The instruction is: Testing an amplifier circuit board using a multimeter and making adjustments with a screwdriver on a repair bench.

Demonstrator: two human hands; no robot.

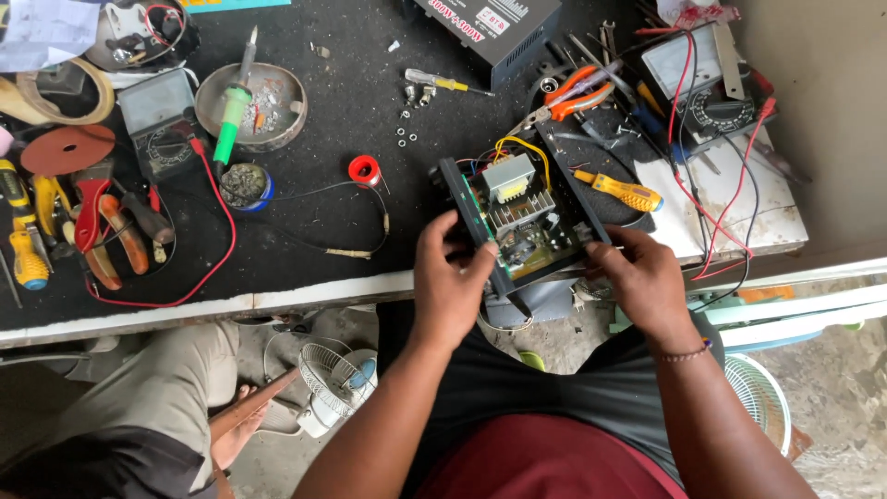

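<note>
**Open circuit chassis held at bench edge**

I see my left hand (pixel 450 277) and right hand (pixel 644 282) both closed on one open electronics chassis (pixel 522 226), left fingers wrapped over its dark front panel, right fingers gripping the opposite side. The chassis sits at the near edge of the workbench (pixel 314 111), partly overhanging it.

Counts:
- Transformer (pixel 507 177) inside the chassis: one.
- Analogue multimeters: two, one upper right (pixel 707 88), one upper left (pixel 159 125).
- Yellow-handled screwdriver (pixel 621 190): one beside the chassis.
- Orange-handled pliers (pixel 573 95): one pair.
- Green-handled soldering iron (pixel 233 111): one, resting in a metal bowl (pixel 251 103).
- Red solder spool (pixel 365 170): one.

One black box (pixel 494 28) with a label strip lies at the top edge.
</note>
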